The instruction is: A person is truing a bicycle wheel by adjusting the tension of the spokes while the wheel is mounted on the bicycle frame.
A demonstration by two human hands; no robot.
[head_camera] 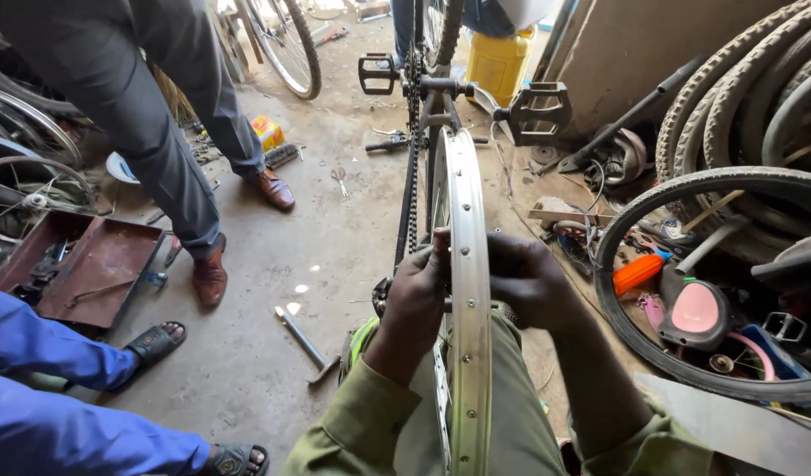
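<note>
While both hands flank the rim [470, 291]:
left hand [416, 295]: grip pinches spokes at 9 o'clock
right hand [527, 280]: grip curled at 3 o'clock, hold unclear

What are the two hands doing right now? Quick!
Left hand: closed on the left side of the silver wheel rim.
Right hand: curled at the rim's right side; what it holds cannot be told.

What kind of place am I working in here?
Most likely a bicycle repair workshop. Both hands, left hand and right hand, work at a bare wheel rim of an upturned bicycle; tyres are stacked against the wall, and an open toolbox sits on the floor.
</note>
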